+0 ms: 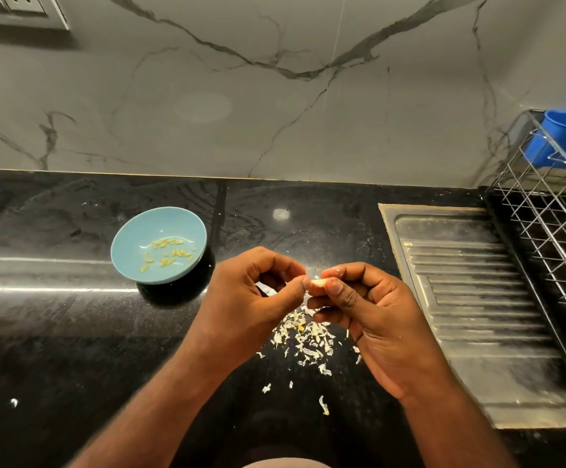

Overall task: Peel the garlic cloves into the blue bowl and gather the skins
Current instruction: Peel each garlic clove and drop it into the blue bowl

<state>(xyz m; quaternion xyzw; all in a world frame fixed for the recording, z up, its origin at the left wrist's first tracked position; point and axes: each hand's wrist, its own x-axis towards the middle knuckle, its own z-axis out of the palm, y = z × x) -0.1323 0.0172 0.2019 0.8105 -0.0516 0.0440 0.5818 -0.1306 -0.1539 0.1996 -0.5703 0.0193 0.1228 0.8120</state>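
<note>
Head view, item one: garlic clove, small and pale, pinched by thumb and fingers of the right hand, the left hand nipping its tip, so both grasp it. Handling, by estimate: light, firm, slippery once bare, its skin papery and quick to tear, so best held by the ends and picked at the tip. Item two: skins, a loose heap on the table just below the fingers; blue bowl holding peeled cloves, well left of them.
</note>
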